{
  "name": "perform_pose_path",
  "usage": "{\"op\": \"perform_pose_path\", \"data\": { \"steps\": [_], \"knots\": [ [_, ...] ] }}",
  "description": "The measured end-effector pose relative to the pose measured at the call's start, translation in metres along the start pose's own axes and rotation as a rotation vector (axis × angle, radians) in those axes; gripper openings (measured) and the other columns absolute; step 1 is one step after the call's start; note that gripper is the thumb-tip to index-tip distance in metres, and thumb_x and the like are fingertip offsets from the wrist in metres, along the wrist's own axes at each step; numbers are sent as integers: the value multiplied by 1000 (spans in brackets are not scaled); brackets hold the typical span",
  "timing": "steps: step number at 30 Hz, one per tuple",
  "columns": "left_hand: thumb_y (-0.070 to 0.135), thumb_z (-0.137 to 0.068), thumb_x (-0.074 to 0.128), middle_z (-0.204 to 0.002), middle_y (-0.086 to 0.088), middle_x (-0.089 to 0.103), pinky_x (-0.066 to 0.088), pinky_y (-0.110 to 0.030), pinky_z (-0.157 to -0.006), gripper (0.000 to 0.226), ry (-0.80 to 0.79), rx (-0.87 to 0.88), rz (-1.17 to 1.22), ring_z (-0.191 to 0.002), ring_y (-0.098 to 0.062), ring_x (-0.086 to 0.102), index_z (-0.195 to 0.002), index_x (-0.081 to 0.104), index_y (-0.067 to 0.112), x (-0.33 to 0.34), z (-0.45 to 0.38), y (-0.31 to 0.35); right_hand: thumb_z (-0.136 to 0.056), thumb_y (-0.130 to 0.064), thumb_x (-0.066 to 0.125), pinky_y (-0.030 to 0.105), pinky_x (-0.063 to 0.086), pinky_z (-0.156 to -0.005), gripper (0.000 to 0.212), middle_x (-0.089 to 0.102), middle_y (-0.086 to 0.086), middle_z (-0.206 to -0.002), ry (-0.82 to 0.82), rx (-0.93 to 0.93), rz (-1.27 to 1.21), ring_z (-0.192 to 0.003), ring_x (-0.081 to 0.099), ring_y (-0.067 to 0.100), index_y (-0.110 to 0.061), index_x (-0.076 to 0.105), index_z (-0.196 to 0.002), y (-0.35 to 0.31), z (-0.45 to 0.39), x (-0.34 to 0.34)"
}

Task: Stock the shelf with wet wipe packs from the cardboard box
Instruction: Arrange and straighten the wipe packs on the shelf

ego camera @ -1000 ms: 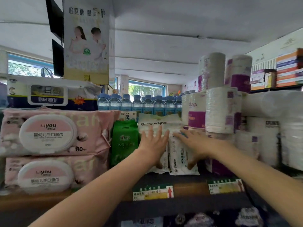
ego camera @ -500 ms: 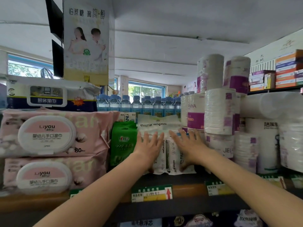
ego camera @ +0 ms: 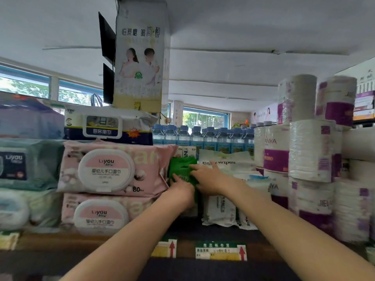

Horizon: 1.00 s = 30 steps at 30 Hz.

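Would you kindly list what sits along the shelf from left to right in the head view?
Teal wipe pack → pink wipe packs → green pack, with both hands on it → white baby wipes packs → toilet paper rolls.

Two hands are up at the shelf, the left hand [ego camera: 181,191] and the right hand [ego camera: 211,179], both on one green pack [ego camera: 180,168]. Two pink wipe packs [ego camera: 113,169] lie stacked, one on the other. One navy-and-white pack [ego camera: 107,126] sits on top of them. At the left edge are two more packs, blurred. Right of the green one stand white baby wipe packs [ego camera: 223,209]; I count at least three. Two red-arrow price tags [ego camera: 221,251] show on the shelf edge [ego camera: 60,242]. The water bottles [ego camera: 203,136] and paper rolls [ego camera: 310,151] are too crowded to count.
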<state>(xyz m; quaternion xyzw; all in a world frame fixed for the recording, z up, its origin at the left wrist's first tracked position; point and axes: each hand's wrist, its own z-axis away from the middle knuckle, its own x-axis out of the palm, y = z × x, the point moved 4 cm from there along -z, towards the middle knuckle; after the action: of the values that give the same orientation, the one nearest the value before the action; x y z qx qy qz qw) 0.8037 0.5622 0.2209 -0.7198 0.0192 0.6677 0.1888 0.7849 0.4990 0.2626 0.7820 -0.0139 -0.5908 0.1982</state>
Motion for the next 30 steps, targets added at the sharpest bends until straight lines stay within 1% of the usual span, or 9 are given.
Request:
{"op": "perform_pose_path", "data": {
  "steps": [4,7,9,14,16,19,24,27,30],
  "knots": [
    [29,-100,34,-153,-19,21,18,-56,-114,53,-24,106,11,-139,-39,22,-146,23,7,-26,28,12,-90,-13,45,50,32,-107,35,45,6,-138,42,45,-33,-122,47,24,-14,58,-123,8,-14,-18],
    [17,-94,46,-130,-16,51,46,-40,-94,32,319,231,269,-116,-33,53,-121,55,4,-65,65,3,-92,-8,45,28,45,-90,26,59,6,-118,197,59,-301,-102,55,18,-11,66,-108,18,-10,-51],
    [11,-93,46,-128,-14,52,49,-34,-92,30,562,231,353,-110,-28,58,-120,56,6,-89,82,-27,-93,-2,44,14,39,-65,24,64,7,-102,312,75,-487,-83,59,20,-9,67,-92,18,-4,-80],
    [15,-92,50,-126,-6,55,45,-31,-96,28,804,110,433,-110,-21,57,-118,58,12,-116,108,-130,-87,4,44,4,32,-52,33,64,5,-110,458,58,-558,-64,41,-4,-8,66,-107,-8,-10,-136],
    [15,-91,51,-123,-6,58,42,-32,-96,27,773,49,432,-109,-22,57,-116,60,11,-113,108,-173,-88,1,46,15,40,-72,33,60,3,-115,389,41,-550,-93,56,8,-12,63,-114,-29,-22,-147],
    [14,-91,52,-124,-7,59,40,-37,-101,27,717,-21,405,-111,-24,56,-117,59,11,-107,105,-238,-90,-2,49,26,40,-88,37,51,9,-134,294,21,-526,-121,48,22,-14,55,-125,-67,-45,-156],
    [10,-91,51,-136,-14,49,44,-41,-100,49,601,-13,323,-111,-31,56,-138,40,13,-93,86,-341,-93,-1,40,25,42,-61,60,55,10,-101,236,131,-699,-70,49,16,-19,20,-147,-119,-97,-168],
    [1,-89,49,-138,-20,43,48,-35,-91,70,534,-21,262,-113,-34,54,-148,18,24,-79,60,-386,-95,-7,42,32,44,-67,74,48,16,-133,217,261,-720,-76,53,22,-26,-5,-149,-135,-129,-163],
    [-6,-90,43,-135,-22,47,50,-30,-82,81,342,-30,198,-105,-31,59,-150,0,29,-56,40,-398,-90,-8,49,25,29,-56,80,38,20,-143,203,394,-664,-64,39,17,-17,-4,-150,-140,-150,-155]
  ]
}}
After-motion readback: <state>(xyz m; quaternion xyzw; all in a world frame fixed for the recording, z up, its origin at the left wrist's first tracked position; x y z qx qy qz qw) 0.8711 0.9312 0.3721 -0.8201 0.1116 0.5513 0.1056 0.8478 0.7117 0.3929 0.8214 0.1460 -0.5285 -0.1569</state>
